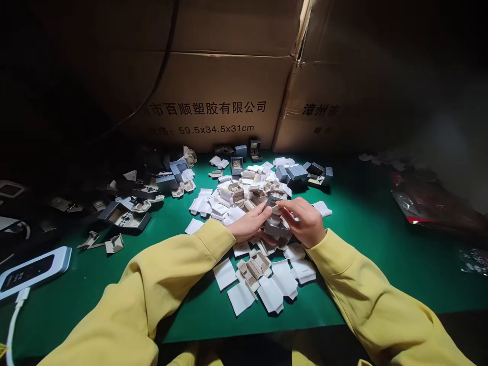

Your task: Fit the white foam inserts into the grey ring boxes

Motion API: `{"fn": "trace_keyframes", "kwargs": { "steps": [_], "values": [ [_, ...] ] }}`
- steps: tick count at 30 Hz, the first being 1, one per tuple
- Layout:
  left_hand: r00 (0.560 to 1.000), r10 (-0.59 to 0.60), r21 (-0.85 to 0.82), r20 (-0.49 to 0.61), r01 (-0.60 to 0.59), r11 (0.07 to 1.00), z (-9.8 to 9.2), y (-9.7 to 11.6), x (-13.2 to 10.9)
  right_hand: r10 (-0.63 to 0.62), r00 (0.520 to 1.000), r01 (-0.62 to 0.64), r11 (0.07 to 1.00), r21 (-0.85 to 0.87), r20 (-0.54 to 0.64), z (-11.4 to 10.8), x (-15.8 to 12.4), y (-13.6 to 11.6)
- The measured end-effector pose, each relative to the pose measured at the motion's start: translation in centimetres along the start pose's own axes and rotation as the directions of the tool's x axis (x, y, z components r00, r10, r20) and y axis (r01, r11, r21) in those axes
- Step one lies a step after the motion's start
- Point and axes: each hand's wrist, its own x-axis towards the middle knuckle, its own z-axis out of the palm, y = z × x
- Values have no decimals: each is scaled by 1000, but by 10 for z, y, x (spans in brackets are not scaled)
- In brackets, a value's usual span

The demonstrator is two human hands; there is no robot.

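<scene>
My left hand [251,223] is closed around a small dark grey hinged jewelry box [276,227], with its lid raised. The thumb lies along the lid side, and the other fingers are partly hidden under the box. My right hand [305,219] has its thumb and index finger pinched at the inside of the same box, near the lid. Whether they grip the lid or a pale insert I cannot make out. Under and around both hands is a heap of folded white card pieces [224,201]. Nearer to me lies a brown-sided folded card insert [254,269].
Several blue-grey boxes [296,173] stand behind the heap, and others [125,216] lie at left. Large cardboard cartons [213,81] wall off the back of the green table [366,284]. A white device with a cable [36,269] sits front left; plastic bags [434,203] lie right.
</scene>
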Motion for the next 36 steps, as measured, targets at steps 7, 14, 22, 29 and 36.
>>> {"fn": "trace_keyframes", "kwargs": {
  "steps": [7, 14, 22, 29, 36],
  "values": [
    [999, -33, 37, -14, 34, 999, 2, 0, 0, 94, 994, -95, 995, -18, -46, 3, -3, 1],
    [998, -3, 28, 69, 1, 1000, 2, 3, -2, 152, 988, -150, 987, 51, -32, 6, -5, 3],
    [997, 43, -77, 69, -38, 996, 1, 4, 0, 168, 986, -166, 982, 85, -13, 5, -4, -4],
    [995, 40, -179, -96, -57, 982, 3, 13, -1, 188, 982, -186, 977, 101, -14, 8, -5, 10],
    [979, 69, -376, -191, -138, 916, -9, 21, 0, 144, 899, -99, 987, -128, 413, 21, -12, 21]
  ]
}}
